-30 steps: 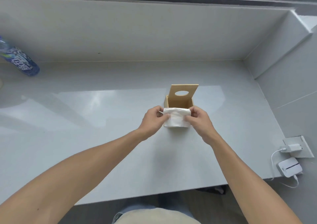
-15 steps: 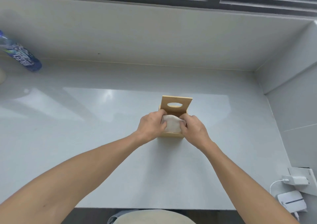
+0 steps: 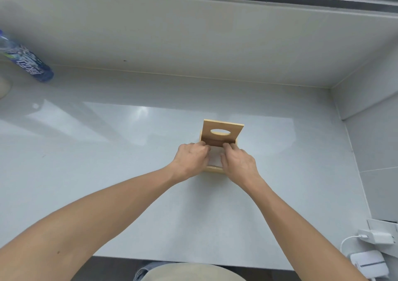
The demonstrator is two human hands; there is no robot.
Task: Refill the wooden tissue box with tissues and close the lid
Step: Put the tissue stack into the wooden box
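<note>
Bottle [image 3: 28,63] lies far left on the tabletop [image 3: 107,162]. Left hand [image 3: 190,159] and right hand [image 3: 238,163], fingers curled down, press the tissues [image 3: 215,158] into the wooden tissue box [image 3: 212,169] mid-tabletop. Stuffing seems nearly done; next, swing down the upright lid [image 3: 223,133], whose oval slot runs left-right.

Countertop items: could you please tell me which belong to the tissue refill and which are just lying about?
Job:
- box, lid up
- tissues inside
- left hand and right hand, pressing them down

Lying about:
- bottle, far left
- charger and white device, right edge
</note>
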